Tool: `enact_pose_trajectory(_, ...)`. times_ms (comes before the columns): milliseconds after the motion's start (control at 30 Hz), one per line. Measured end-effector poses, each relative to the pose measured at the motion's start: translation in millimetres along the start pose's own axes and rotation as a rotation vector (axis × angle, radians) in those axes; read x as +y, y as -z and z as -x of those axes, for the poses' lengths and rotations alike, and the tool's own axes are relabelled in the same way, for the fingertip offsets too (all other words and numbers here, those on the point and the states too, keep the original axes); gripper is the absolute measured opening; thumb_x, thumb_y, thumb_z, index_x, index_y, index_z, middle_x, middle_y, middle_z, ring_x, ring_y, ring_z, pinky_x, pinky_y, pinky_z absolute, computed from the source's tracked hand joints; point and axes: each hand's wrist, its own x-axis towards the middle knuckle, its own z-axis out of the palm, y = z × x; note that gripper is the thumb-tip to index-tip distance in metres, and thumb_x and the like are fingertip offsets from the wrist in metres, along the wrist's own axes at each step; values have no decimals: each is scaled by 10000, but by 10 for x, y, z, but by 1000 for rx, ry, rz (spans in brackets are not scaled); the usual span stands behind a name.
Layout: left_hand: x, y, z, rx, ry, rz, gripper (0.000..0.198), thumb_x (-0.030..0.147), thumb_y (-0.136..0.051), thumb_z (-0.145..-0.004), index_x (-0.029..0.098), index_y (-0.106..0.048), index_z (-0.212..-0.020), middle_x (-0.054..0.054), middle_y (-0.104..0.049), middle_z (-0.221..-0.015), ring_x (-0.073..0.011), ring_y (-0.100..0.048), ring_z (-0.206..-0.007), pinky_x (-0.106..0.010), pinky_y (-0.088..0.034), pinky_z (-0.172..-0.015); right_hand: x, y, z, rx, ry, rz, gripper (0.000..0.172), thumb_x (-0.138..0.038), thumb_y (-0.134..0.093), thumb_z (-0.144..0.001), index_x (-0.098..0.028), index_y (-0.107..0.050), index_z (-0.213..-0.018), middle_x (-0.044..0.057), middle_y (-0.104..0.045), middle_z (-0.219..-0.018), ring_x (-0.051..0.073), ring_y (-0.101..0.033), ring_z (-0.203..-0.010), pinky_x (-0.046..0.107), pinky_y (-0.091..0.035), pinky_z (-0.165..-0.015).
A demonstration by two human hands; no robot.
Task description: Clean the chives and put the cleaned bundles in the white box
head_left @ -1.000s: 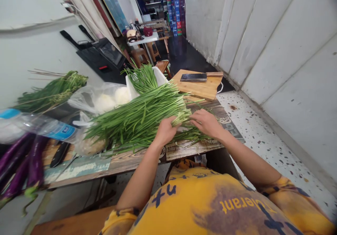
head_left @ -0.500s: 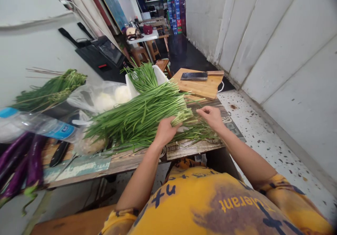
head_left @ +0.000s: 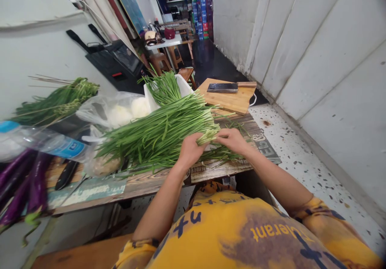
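While the left hand (head_left: 192,150) curls around a small clutch of pale stem ends (head_left: 208,136), the right hand (head_left: 233,140) pinches at their tips in the head view. The long green stalks (head_left: 163,132) lie heaped on the table (head_left: 144,183), with loose stems (head_left: 221,154) scattered beneath the hands. The step in hand looks like picking over the ends; the next move probably calls for a light fingertip pull against a steady left grip.

Lettering on yellow shirt (head_left: 259,216) and tabletop (head_left: 265,150).
Reads "Tolerant" upside down across the shirt, lower right; shows "&" and apparently "Eb" on the tabletop, right of centre; too blurred to read on bottle label (head_left: 71,148), left.
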Motion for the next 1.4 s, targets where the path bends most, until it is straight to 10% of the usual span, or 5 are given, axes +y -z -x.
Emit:
enact_pose_trajectory(300, -21, -11, 20, 31, -5, -14, 135, 272, -616, -752, 150, -666, -782, 7, -640, -718, -126, -539, -671, -224, -388, -645, 134, 275, 77, 412, -305, -101, 385, -492, -607, -737, -151, -598, -558, -28, -466, -461, 92, -387, -458, 244, -303, -483)
enact_pose_trajectory(600, -23, -23, 17, 5, -17, -28, 89, 233, -602, -741, 157, -646, -738, 22, -598, -665, -111, -513, -635, -215, -369, -611, -36, 27, 3, -121, 24, 128, 246, -344, -541, -811, -161, -705, -827, 30, -661, -742, 142, -558, -685, 240, -398, -627)
enact_pose_trajectory(833, -35, -21, 35, 20, -11, -53, 118, 265, -610, -739, 153, -644, -752, 17, -590, -679, -116, -513, -648, -224, -375, -620, 167, 387, 35, 246, -356, -70, 439, -566, -597, -715, -144, -622, -598, -14, -497, -441, 85, -386, -397, 230, -286, -431)
enact_pose_trajectory(1200, -20, -31, 28, -10, -28, -97, 115, 262, -598, -742, 157, -644, -747, 8, -604, -695, -121, -515, -657, -219, -371, -623, -57, 133, 4, -194, -113, 185, 434, -489, -488, -804, -147, -613, -569, -14, -485, -504, 92, -401, -493, 226, -260, -495)
enact_pose_trajectory(1400, -1, -15, 38, 5, -6, -72, 113, 258, -594, -738, 152, -626, -717, 32, -558, -638, -102, -476, -609, -207, -350, -590, 98, 184, 3, 92, -224, 89, 351, -442, -519, -777, -140, -635, -641, -8, -538, -541, 100, -429, -508, 231, -295, -512)
